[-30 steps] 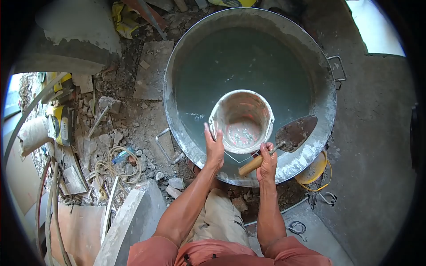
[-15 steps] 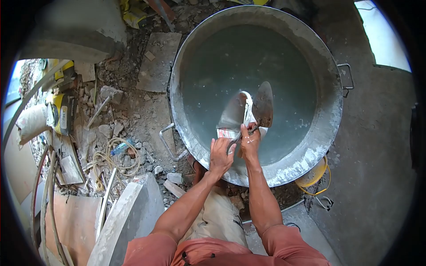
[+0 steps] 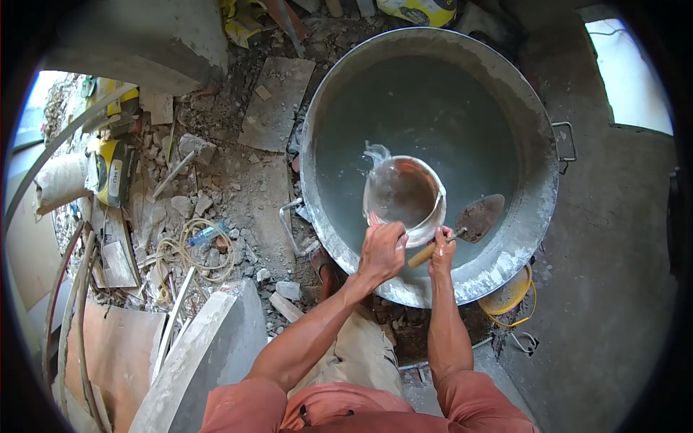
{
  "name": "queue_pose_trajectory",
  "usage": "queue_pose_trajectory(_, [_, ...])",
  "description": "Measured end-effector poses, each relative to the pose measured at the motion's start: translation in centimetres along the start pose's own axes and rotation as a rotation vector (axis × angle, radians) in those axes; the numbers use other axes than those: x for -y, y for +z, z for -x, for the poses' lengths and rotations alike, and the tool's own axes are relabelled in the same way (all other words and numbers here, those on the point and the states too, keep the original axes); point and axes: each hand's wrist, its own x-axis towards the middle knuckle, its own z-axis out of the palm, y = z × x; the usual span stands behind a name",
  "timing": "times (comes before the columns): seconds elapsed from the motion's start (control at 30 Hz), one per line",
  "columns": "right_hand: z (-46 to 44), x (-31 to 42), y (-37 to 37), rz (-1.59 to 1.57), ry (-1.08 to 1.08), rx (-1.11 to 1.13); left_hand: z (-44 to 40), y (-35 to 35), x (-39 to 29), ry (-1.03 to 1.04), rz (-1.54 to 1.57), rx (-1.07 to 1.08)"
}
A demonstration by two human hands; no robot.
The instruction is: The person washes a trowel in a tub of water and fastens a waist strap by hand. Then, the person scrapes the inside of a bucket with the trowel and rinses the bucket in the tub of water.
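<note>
A white bucket (image 3: pixel 435 229) is tilted over the murky water in a large round metal tub (image 3: pixel 535 162), and water splashes off its far left rim. Brownish water shows inside the bucket. My left hand (image 3: pixel 382 251) is closed at the bucket's near left side; what its fingers grip is hidden. Closed around a pointed trowel (image 3: pixel 480 218) with a wooden handle, my right hand (image 3: pixel 442 254) is also against the bucket's near right rim. The trowel's blade points up and right, over the water.
Rubble, a coiled hose (image 3: pixel 189 254) and a plastic bottle (image 3: pixel 207 234) lie left of the tub. A concrete slab edge (image 3: pixel 209 339) stands at lower left. Beside the tub's lower right sits a yellow bucket (image 3: pixel 509 292). Metal handles stick out from the tub's sides.
The bucket has gone from steeply tipped, with its inside hidden, to showing its opening, with water splashing out. The trowel has swung rightward. My left hand has closed and moved slightly right.
</note>
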Motion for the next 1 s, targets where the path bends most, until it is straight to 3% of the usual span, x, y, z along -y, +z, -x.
queue_pose_trajectory(0.07, [-0.8, -0.2, -1.8, 0.058, -0.087, 0.008, -1.3, -1.0, -1.7, -0.257, 0.154, 0.089])
queue_pose_trajectory(0.2, [0.3, 1.8, -4.1, 0.082, -0.107, 0.053, -0.9, -0.3, -6.5, -0.229, 0.215, 0.082])
queue_pose_trajectory(0.57, [9.6, 8.6, -4.8, 0.009, 0.194, 0.106, 1.9, -4.8, -15.4, -0.274, 0.267, 0.102])
queue_pose_trajectory(0.73, [11.2, 9.5, -3.8, -0.03, 0.134, 0.218, 2.1, -5.0, -14.8, -0.134, 0.192, 0.004])
queue_pose_trajectory(0.83, [12.7, 12.6, -0.9, -0.03, 0.15, 0.095, 1.7, -5.6, -13.4, -0.132, 0.109, -0.033])
queue_pose_trajectory(1.0, [12.4, 14.1, 0.2, 0.027, 0.062, 0.077, 1.4, -5.7, -12.2, -0.082, 0.131, -0.047])
